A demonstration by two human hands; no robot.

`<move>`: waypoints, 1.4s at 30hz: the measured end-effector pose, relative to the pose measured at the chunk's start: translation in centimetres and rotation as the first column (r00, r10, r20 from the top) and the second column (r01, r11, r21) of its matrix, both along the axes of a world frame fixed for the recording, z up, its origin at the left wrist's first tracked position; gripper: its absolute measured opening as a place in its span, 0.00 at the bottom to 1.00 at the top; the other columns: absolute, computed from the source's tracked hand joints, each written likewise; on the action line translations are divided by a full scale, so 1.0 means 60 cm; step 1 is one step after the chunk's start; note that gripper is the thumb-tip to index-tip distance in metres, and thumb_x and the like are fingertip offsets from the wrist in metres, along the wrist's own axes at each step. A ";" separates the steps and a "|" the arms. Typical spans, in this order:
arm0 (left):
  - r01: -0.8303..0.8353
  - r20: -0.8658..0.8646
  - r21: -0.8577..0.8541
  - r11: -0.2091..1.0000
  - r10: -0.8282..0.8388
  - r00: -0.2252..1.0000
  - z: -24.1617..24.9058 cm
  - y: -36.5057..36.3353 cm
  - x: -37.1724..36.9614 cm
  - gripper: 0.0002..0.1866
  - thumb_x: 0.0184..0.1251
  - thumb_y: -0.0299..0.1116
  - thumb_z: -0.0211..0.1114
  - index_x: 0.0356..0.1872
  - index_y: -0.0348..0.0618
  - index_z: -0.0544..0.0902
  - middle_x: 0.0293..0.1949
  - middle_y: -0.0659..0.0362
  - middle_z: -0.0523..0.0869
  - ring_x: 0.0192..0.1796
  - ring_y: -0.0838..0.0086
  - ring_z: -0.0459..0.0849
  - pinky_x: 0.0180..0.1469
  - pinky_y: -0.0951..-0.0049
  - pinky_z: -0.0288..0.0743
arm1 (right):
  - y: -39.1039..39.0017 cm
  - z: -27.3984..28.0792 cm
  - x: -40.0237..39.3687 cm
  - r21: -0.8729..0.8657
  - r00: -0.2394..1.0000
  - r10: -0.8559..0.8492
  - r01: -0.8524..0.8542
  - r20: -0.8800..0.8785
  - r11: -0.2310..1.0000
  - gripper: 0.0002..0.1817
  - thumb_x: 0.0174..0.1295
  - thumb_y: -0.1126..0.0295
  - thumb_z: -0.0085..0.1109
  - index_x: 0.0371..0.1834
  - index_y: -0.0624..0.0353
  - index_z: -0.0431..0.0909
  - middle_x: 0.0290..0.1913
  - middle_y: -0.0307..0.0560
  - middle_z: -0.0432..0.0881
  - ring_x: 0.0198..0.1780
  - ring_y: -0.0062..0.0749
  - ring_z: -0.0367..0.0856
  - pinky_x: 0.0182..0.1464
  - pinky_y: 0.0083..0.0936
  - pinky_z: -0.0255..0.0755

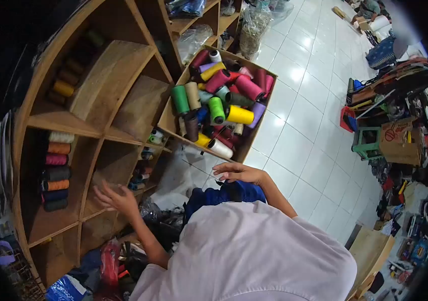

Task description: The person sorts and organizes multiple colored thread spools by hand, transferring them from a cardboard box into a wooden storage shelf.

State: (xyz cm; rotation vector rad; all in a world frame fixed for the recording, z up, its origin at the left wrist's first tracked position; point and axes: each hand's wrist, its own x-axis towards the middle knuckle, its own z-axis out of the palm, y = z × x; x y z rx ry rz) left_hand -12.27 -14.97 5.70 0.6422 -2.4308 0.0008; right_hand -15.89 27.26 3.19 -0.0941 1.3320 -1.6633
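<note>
My left hand (pixel 114 198) is raised before a compartment of the wooden shelf (pixel 102 134), its fingers spread and nothing in them. Beyond it, in the neighbouring compartment, stands a row of thread spools (pixel 56 173) in white, orange, pink, grey and dark blue. My right hand (pixel 238 173) hovers by the near edge of a cardboard box (pixel 166 114), fingers apart and holding nothing. The box is full of jumbled thread cones, among them a green cone (pixel 180 99), a yellow cone (pixel 239 115) and a white cone (pixel 220 148).
More spools (pixel 63 88) stand in the upper left compartment. Plastic bags (pixel 109 261) lie low at the left. On the tiled floor (pixel 309 120) at the right are a green stool (pixel 367 142) and a carton (pixel 400 141). A wooden piece (pixel 372 251) stands at the lower right.
</note>
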 end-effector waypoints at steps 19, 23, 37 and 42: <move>0.249 0.585 0.550 0.797 -0.580 0.566 -0.170 0.479 -0.238 0.20 0.68 0.45 0.61 0.49 0.38 0.83 0.45 0.43 0.86 0.48 0.47 0.85 0.50 0.49 0.78 | 0.218 -0.069 -0.217 -0.095 0.971 0.237 -0.239 -0.028 0.966 0.26 0.74 0.63 0.56 0.73 0.52 0.66 0.62 0.48 0.78 0.60 0.31 0.78 0.64 0.30 0.72; 0.362 0.590 0.395 0.845 -0.535 0.605 -0.187 0.491 -0.231 0.23 0.68 0.47 0.61 0.53 0.37 0.80 0.51 0.44 0.85 0.55 0.47 0.83 0.56 0.47 0.74 | 0.246 -0.027 -0.240 -0.124 0.989 0.138 -0.145 -0.060 0.982 0.23 0.75 0.60 0.55 0.70 0.55 0.71 0.52 0.45 0.83 0.53 0.28 0.80 0.58 0.27 0.75; 0.065 0.539 0.693 0.718 -0.576 0.615 -0.168 0.480 -0.236 0.19 0.62 0.48 0.70 0.40 0.42 0.83 0.42 0.42 0.86 0.50 0.45 0.84 0.51 0.52 0.76 | 0.315 -0.105 -0.390 0.101 0.584 -0.696 0.791 -0.417 0.603 0.06 0.69 0.71 0.58 0.44 0.58 0.83 0.34 0.32 0.81 0.35 0.16 0.74 0.39 0.16 0.66; 0.265 0.246 0.729 0.631 -0.603 0.759 -0.173 0.489 -0.210 0.16 0.58 0.41 0.74 0.35 0.41 0.79 0.37 0.45 0.84 0.44 0.46 0.83 0.46 0.51 0.75 | 0.293 -0.137 -0.355 0.095 0.504 -0.761 0.853 -0.408 0.514 0.06 0.67 0.73 0.58 0.43 0.58 0.83 0.35 0.33 0.80 0.37 0.17 0.74 0.43 0.20 0.68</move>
